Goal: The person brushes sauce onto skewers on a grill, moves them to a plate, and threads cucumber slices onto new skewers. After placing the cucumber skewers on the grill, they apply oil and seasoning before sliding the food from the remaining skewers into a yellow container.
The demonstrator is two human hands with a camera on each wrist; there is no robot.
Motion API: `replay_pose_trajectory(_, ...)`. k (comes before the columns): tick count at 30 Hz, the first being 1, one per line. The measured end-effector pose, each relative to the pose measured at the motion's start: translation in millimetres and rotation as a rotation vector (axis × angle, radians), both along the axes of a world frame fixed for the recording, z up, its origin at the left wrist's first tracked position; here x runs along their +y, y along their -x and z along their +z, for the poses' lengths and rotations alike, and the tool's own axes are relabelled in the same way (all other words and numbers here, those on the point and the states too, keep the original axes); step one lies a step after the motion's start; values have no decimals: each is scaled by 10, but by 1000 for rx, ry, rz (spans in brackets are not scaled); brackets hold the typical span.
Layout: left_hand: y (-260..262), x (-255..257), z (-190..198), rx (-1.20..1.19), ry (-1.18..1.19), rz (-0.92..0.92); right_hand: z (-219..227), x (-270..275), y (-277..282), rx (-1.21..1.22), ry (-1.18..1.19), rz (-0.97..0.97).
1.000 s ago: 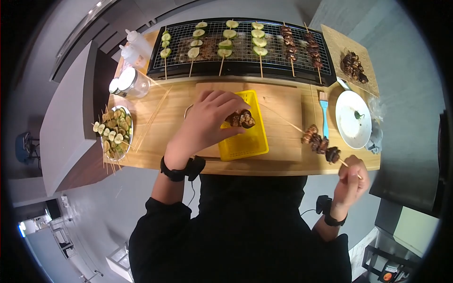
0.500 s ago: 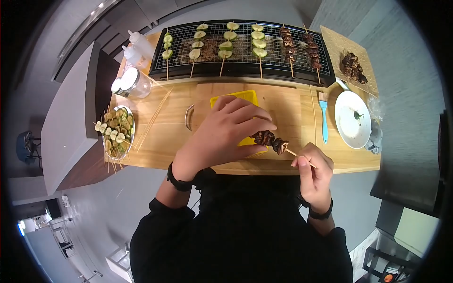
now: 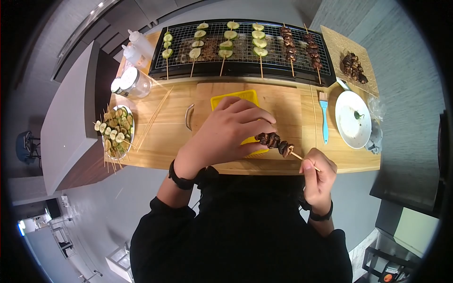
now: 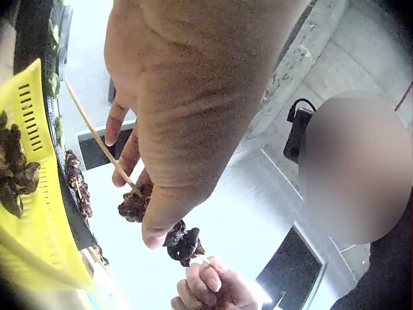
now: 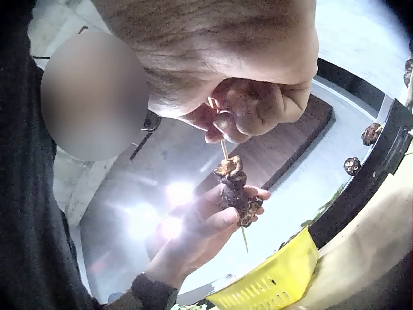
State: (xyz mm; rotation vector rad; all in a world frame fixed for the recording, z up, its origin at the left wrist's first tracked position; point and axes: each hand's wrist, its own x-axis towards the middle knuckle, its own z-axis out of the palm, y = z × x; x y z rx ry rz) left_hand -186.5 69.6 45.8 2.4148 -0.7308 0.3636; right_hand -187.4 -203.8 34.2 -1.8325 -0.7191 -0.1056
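Observation:
In the head view, my left hand (image 3: 229,126) is over the yellow basket (image 3: 252,96), hiding much of it. Its thumb and fingers grip a dark brown mushroom piece at the far end of a mushroom skewer (image 3: 274,142). From the left wrist, the stick's bare tip (image 4: 90,126) sticks out past that hand. My right hand (image 3: 319,173) pinches the stick's near end, below several threaded mushroom pieces (image 5: 230,173). More brown pieces (image 4: 16,168) lie in the basket in the left wrist view.
Behind the cutting board (image 3: 285,106) a black grill (image 3: 207,70) bears zucchini and mushroom skewers. Right stand a blue brush (image 3: 324,120), a white pan (image 3: 349,129) and a cooked pile (image 3: 353,67). Left are loose sticks (image 3: 153,118), jars (image 3: 134,82), bottles (image 3: 137,56) and a skewer plate (image 3: 132,127).
My right hand has brought the skewer left and turned it towards my left hand. My left hand, earlier holding a mushroom over the basket, has moved right and now grips at the skewer's far end.

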Motion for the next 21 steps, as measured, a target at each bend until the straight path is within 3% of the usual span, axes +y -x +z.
replay_pose_trajectory(9,9,-38,3,-13,-48,-4,-50,-37,57,33,9,-28)
replay_pose_trajectory(19,-63,157,-65,27,-46,123,-108,-298,68,9,-273,-170)
replay_pose_trajectory(21,-57,191,-107,40,-24,131,-146,-423,42,19,-439,-211)
